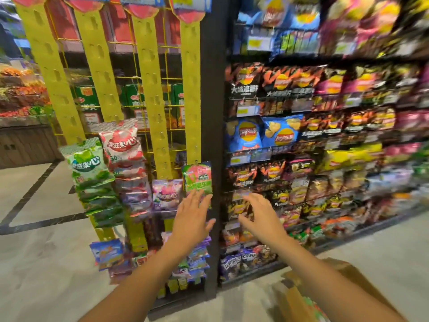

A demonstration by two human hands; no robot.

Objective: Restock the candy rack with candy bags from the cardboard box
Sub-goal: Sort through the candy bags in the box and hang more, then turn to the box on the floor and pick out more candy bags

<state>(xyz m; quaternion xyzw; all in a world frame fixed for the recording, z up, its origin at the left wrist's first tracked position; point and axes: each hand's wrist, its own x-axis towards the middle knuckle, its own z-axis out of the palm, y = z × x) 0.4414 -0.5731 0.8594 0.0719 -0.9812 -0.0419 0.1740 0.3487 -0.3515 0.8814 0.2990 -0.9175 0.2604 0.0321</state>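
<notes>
Reaching forward with both bare forearms, the person holds the left hand [192, 214] palm toward the candy rack [152, 94], fingers straight and spread. Its grip is apart and holds nothing. The fingertips overlap the lower edge of a green and pink candy bag [197, 176], which hangs at the bottom of the rightmost yellow strip [190, 89]; blur hides whether they actually touch it. The right hand [257, 214] is level with the left and just beside it, on the far side of the dark upright post [212, 112], in front of the chip shelves [325, 145]. Its fingers are spread and slightly bent, its grip also apart and holding nothing.

More candy bags hang in overlapping columns on the lower parts of the other strips, left of and below the left hand. The cardboard box [299, 298] stands on the floor [46, 263] at lower right, beneath the right forearm, with its flaps open and well apart from both hands.
</notes>
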